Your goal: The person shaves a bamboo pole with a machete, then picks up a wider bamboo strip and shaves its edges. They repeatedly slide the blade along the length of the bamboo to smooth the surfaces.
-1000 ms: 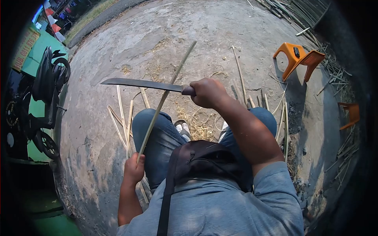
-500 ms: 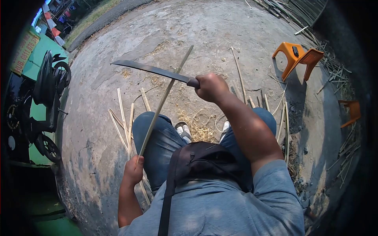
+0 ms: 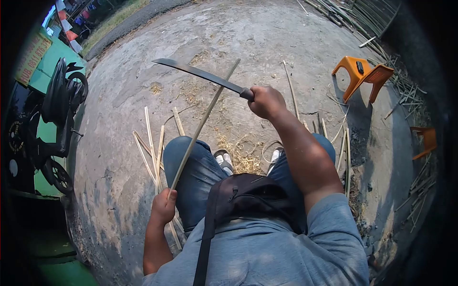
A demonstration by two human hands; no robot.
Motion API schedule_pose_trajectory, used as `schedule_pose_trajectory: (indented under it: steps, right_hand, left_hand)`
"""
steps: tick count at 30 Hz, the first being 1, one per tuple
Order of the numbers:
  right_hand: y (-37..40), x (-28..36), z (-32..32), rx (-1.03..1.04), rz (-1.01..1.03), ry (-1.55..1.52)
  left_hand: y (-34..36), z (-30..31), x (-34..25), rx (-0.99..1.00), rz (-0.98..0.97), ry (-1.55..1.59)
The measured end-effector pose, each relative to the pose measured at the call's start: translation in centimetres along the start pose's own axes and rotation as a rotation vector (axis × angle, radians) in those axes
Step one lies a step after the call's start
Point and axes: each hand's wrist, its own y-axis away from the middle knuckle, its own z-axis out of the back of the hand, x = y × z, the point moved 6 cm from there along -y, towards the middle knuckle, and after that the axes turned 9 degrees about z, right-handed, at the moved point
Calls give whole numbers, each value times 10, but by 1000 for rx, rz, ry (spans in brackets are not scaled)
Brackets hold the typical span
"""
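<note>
My right hand (image 3: 267, 101) is wrapped round the dark handle of a machete (image 3: 202, 75), whose long blade points up and to the left. Under the blade, near its handle end, a long thin bamboo strip (image 3: 202, 121) crosses at a slant. The strip's lower end is gripped in my left hand (image 3: 163, 205), thumb on top, beside my left knee. From there it passes over my left thigh and rises to a far tip beyond the blade.
Loose bamboo strips (image 3: 149, 128) lie left of my legs, others (image 3: 347, 148) to the right. Shavings (image 3: 248, 162) cover the ground between my feet. An orange chair (image 3: 355, 71) with a small black object stands at right. Motorbikes (image 3: 59, 105) are at left. Bamboo poles (image 3: 341, 16) lie far right.
My right hand and the machete have shifted slightly right, the blade tilting more downward toward its handle. The strip's far tip sits a little further right; both hands keep their hold.
</note>
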Motion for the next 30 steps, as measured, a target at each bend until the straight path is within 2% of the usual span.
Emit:
schedule_pose_trajectory:
  steps: [4,8,9,12,13,16,17,20,24,28,30]
  right_hand:
    - [11,21,4,8,99,-18]
    - [22,49,-7,73,361,58]
    - [27,59,-3,-56,498,27]
    - [22,62,-2,-57,538,95]
    - [22,66,6,47,469,133]
    - [7,32,-1,51,240,89]
    - [1,15,-3,75,91,26]
    - [-6,-12,3,8,-40,-62]
    - [7,2,11,36,7,-78]
    - [26,45,22,316,121,105]
    - [29,53,22,330,182,156]
  left_hand:
    - [-6,-6,13,39,7,69]
    - [-9,-10,22,71,30,118]
    - [-8,-10,21,72,24,128]
    - [-9,-11,26,74,17,138]
    - [-9,-12,28,75,16,138]
    - [-9,-13,30,91,40,148]
    - [-9,-12,26,76,19,122]
    - [-3,-4,10,23,-17,48]
    - [-1,-3,-3,-6,-9,-14]
    - [9,-9,-17,-145,-29,-110]
    - [10,-12,-15,-177,-24,-133]
